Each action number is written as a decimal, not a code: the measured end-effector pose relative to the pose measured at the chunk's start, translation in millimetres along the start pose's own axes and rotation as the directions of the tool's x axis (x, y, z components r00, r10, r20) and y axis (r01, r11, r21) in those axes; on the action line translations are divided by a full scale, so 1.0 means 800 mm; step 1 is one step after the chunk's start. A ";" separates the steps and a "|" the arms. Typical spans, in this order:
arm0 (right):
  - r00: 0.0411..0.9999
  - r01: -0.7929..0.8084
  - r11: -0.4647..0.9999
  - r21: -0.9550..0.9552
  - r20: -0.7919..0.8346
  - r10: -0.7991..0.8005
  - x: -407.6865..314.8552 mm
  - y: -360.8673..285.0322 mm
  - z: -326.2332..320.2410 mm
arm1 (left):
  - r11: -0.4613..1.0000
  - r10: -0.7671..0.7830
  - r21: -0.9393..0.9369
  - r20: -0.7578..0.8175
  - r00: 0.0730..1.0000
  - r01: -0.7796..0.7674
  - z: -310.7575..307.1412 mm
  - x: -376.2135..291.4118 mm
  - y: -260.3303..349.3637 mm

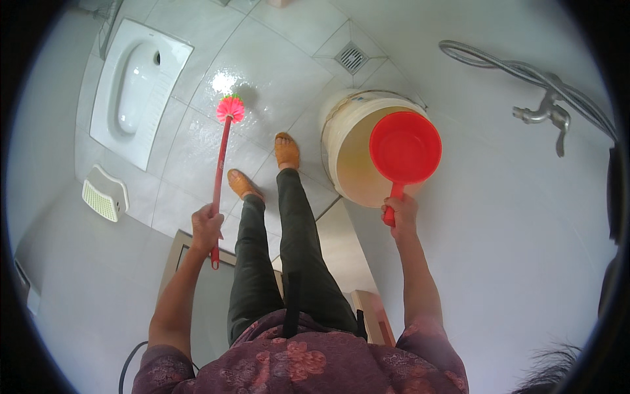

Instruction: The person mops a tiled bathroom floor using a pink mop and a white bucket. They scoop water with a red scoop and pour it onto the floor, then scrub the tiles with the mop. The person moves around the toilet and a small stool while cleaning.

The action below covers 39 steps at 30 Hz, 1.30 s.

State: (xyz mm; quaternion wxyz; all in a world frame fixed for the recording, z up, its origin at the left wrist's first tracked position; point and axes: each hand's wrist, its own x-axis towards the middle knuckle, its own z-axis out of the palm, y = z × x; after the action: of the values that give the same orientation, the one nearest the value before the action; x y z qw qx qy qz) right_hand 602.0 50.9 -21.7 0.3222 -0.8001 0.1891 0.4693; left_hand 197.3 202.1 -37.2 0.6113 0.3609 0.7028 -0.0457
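Note:
My left hand (206,227) grips the red handle of a toilet brush (219,167). Its round pink bristle head, with some green at the far edge, points away from me over the wet tiled floor. A red plastic dipper (404,147) is held by its short handle in my right hand (402,214). The dipper's bowl is over the mouth of a large whitish plastic bucket (347,147) and hides part of its inside. What the bucket holds cannot be told for sure. A white squat toilet (172,71) lies in the floor at the left, apart from the brush.
A square metal floor drain (352,58) lies beyond the bucket. On the right wall is a metal tap (546,111) with a coiled flexible hose (517,69). A white and green plastic stool (104,193) stands at the left. My feet, in orange slippers, are between brush and bucket.

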 end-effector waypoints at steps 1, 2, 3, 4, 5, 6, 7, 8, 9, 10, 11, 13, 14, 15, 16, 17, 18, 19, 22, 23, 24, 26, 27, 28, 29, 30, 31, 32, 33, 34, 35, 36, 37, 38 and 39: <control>0.999 0.022 0.993 -0.119 -0.026 -0.025 0.000 -0.005 -0.005 | 1.000 0.002 -0.020 0.003 1.000 -0.002 0.003 -0.001 0.002; 0.997 0.050 0.972 -0.229 -0.044 -0.061 0.006 -0.006 -0.006 | 0.999 0.001 -0.040 0.007 1.000 -0.001 0.007 -0.002 0.003; 0.996 0.053 0.940 -0.338 -0.046 -0.073 0.017 -0.001 -0.003 | 0.998 -0.005 -0.064 0.017 1.000 0.006 0.010 -0.003 0.003; 0.988 0.099 0.865 -0.492 -0.054 -0.144 0.033 0.007 0.004 | 0.999 0.008 -0.049 0.019 1.000 -0.007 0.012 -0.004 0.003; 0.981 0.122 0.766 -0.631 -0.039 -0.188 0.055 0.017 0.016 | 0.999 0.017 -0.037 0.026 1.000 -0.016 0.013 -0.004 0.002; 0.966 0.130 0.626 -0.769 -0.046 -0.256 0.079 0.028 0.028 | 1.000 0.008 -0.017 0.026 1.000 -0.008 0.014 -0.004 0.002; 0.917 0.172 0.493 -0.853 -0.044 -0.397 0.098 0.045 0.042 | 1.000 0.024 0.003 0.030 0.999 -0.024 0.012 -0.005 0.000; 0.823 0.185 0.321 -0.929 -0.032 -0.566 0.116 0.061 0.056 | 0.999 0.022 0.031 0.028 0.999 -0.023 0.013 -0.007 -0.001; 0.833 0.187 0.292 -0.938 -0.006 -0.554 0.130 0.073 0.068 | 0.998 0.020 0.058 0.032 0.999 -0.022 0.012 -0.009 -0.003; 0.833 0.201 0.258 -0.945 0.026 -0.553 0.143 0.080 0.080 | 0.997 0.024 0.076 0.026 0.999 -0.026 0.012 -0.011 -0.004; 0.872 0.169 0.226 -0.959 0.039 -0.489 0.152 0.084 0.090 | 0.995 0.034 0.089 0.020 0.999 -0.036 0.008 -0.012 -0.005; 0.947 0.232 0.447 -0.864 0.095 -0.308 0.156 0.082 0.099 | 0.993 0.038 0.113 0.012 0.999 -0.039 0.002 -0.015 -0.005; 0.960 0.252 0.553 -0.794 0.131 -0.249 0.152 0.076 0.098 | 0.992 0.033 0.119 0.014 0.999 -0.035 -0.001 -0.017 -0.006; 0.976 0.215 0.674 -0.706 0.146 -0.158 0.144 0.067 0.093 | 0.992 0.032 0.121 0.017 0.999 -0.034 -0.002 -0.018 -0.006; 0.975 0.217 0.781 -0.586 0.166 -0.147 0.132 0.058 0.083 | 0.993 0.020 0.113 0.003 1.000 -0.020 -0.003 -0.018 -0.006; 0.975 0.187 0.870 -0.457 0.195 -0.108 0.117 0.049 0.072 | 0.995 0.007 0.103 -0.013 1.000 -0.006 -0.003 -0.018 -0.005; 0.980 0.062 0.977 -0.206 0.199 -0.020 0.098 0.041 0.056 | 0.996 -0.008 0.092 -0.027 1.000 0.010 -0.004 -0.019 -0.006; 0.969 -0.139 0.989 0.044 0.214 0.126 0.076 0.032 0.034 | 0.996 0.003 0.087 -0.020 1.000 -0.001 -0.004 -0.019 -0.005; 0.958 -0.187 0.922 0.338 0.272 0.094 0.000 0.005 -0.033 | 0.995 0.059 0.082 0.013 0.998 -0.060 -0.005 -0.018 -0.004; 0.961 -0.176 0.915 0.364 0.264 0.080 -0.027 -0.005 -0.053 | 0.992 0.089 0.090 0.025 0.996 -0.091 -0.005 -0.018 -0.004; 0.967 -0.155 0.919 0.363 0.247 0.065 -0.054 -0.016 -0.071 | 0.987 0.119 0.103 0.036 0.992 -0.122 -0.007 -0.019 -0.003; 0.990 -0.042 0.939 0.343 0.143 -0.008 -0.100 -0.041 -0.097 | 0.992 0.101 0.078 0.033 0.994 -0.103 -0.009 -0.021 -0.002; 0.997 0.037 0.948 0.315 0.057 -0.057 -0.117 -0.053 -0.105 | 0.993 0.093 0.069 0.033 0.995 -0.095 -0.010 -0.022 -0.002; 0.996 0.085 0.969 0.231 -0.045 -0.077 -0.126 -0.066 -0.111 | 0.992 0.105 0.068 0.037 0.994 -0.107 -0.011 -0.024 -0.001; 0.984 0.124 0.982 0.141 -0.146 -0.103 -0.131 -0.078 -0.114 | 0.991 0.116 0.067 0.043 0.992 -0.119 -0.012 -0.025 -0.002; 0.960 0.155 0.987 0.045 -0.241 -0.140 -0.129 -0.087 -0.115 | 0.989 0.128 0.064 0.047 0.991 -0.131 -0.012 -0.026 -0.003; 0.937 0.195 0.978 -0.072 -0.280 -0.207 -0.123 -0.095 -0.116 | 0.989 0.134 0.055 0.048 0.990 -0.136 -0.012 -0.027 -0.005; 0.910 0.226 0.956 -0.188 -0.309 -0.276 -0.111 -0.100 -0.115 | 0.989 0.139 0.048 0.046 0.989 -0.141 -0.012 -0.028 -0.007; 0.871 0.266 0.919 -0.290 -0.335 -0.358 -0.096 -0.104 -0.114 | 0.988 0.144 0.043 0.044 0.989 -0.146 -0.013 -0.028 -0.010; 0.849 0.264 0.885 -0.385 -0.343 -0.402 -0.079 -0.103 -0.112 | 0.989 0.140 0.041 0.041 0.989 -0.142 -0.013 -0.029 -0.013; 0.817 0.273 0.841 -0.467 -0.350 -0.459 -0.061 -0.101 -0.110 | 0.990 0.135 0.038 0.037 0.990 -0.136 -0.015 -0.031 -0.018; 0.804 0.248 0.810 -0.532 -0.354 -0.478 -0.045 -0.099 -0.108 | 0.991 0.129 0.036 0.033 0.991 -0.130 -0.017 -0.032 -0.022; 0.757 0.297 0.765 -0.571 -0.348 -0.553 -0.030 -0.096 -0.106 | 0.991 0.130 0.039 0.029 0.991 -0.131 -0.019 -0.033 -0.026; 0.731 0.315 0.739 -0.596 -0.345 -0.589 -0.018 -0.093 -0.104 | 0.990 0.131 0.043 0.026 0.991 -0.132 -0.022 -0.034 -0.030; 0.726 0.300 0.721 -0.624 -0.342 -0.597 -0.009 -0.091 -0.101 | 0.990 0.127 0.054 0.022 0.992 -0.128 -0.025 -0.036 -0.034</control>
State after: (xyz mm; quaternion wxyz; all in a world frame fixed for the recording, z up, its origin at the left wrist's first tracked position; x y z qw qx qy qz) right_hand 693.4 47.3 37.3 0.1336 -0.9733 -0.0761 0.1703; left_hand 165.3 178.9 -16.8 0.6092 0.4215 0.6711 -0.0290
